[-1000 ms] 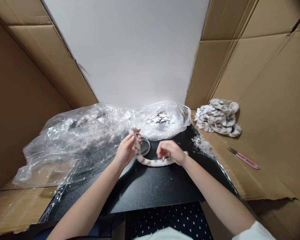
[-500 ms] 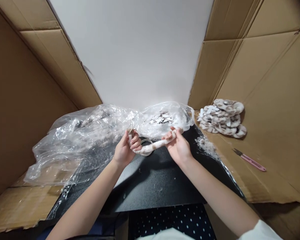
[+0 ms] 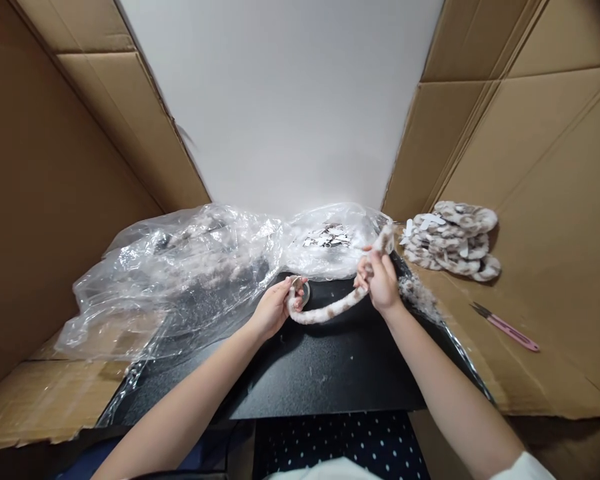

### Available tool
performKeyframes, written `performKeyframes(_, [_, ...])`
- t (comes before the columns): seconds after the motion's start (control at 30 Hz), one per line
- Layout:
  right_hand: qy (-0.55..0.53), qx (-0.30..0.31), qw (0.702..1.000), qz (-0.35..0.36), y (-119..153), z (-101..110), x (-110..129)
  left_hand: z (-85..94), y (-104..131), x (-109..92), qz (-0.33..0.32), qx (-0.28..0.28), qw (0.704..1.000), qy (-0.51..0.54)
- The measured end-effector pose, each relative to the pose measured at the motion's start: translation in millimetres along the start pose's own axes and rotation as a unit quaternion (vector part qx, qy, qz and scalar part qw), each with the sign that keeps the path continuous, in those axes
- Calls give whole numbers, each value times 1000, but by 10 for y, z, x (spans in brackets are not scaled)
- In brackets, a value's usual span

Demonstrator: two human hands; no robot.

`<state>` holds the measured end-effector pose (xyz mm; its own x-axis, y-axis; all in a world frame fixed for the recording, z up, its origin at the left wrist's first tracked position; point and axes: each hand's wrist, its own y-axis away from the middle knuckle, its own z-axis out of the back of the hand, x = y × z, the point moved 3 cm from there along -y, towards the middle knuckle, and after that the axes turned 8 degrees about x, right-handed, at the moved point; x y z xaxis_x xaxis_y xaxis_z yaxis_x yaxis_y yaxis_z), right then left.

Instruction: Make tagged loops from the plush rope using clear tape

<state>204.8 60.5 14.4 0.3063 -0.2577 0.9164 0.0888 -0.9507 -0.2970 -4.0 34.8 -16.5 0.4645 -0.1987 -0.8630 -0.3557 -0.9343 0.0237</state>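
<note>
left hand [image 3: 273, 311] and right hand [image 3: 384, 283] grip a brown-spotted white plush strip [image 3: 325, 315], straighter moments ago, now slackly bowed.

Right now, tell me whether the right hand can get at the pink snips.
Probably yes: the pink snips lie uncovered on the cardboard, though the right hand holds the spotted fluffy strip.

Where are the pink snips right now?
In the head view, the snips lie on the cardboard at the right, just below the furry pile and out to the right of the right hand.
</note>
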Motion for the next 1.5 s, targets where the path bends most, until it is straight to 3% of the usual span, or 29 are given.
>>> performKeyframes(0.07, [103,111,987,-50,65,-109,-99,-6,-13,40,-1,4,1000,1])
performKeyframes(0.13, [229,235,942,-74,155,-253,-171,-7,-23,75,-9,10,1000,-5])
performKeyframes(0.2, [314,300,898,-71,232,-363,-205,-4,-28,101,-21,16,1000,-13])
performKeyframes(0.27, [340,299,889,-70,271,-411,-211,-2,-27,118,-31,23,999,-17])
performKeyframes(0.47, [304,296,902,-72,277,-393,-203,2,-16,131,-42,28,999,-5])
performKeyframes(0.7, [270,309,907,-99,266,-377,-235,37,-16,147,-22,-13,999,-19])
performKeyframes(0.93, [239,267,931,-67,261,-362,-264,50,-25,144,-26,-10,1000,-1])
performKeyframes(1.1, [120,277,946,-121,261,-337,-340,40,-30,100,-37,-14,997,66])
performKeyframes(1.33, [-123,367,911,-142,318,-433,-369,36,-11,129,-26,12,997,67])
performKeyframes(1.5, [-169,367,906,-128,329,-459,-383,26,-4,185,-3,12,998,59])
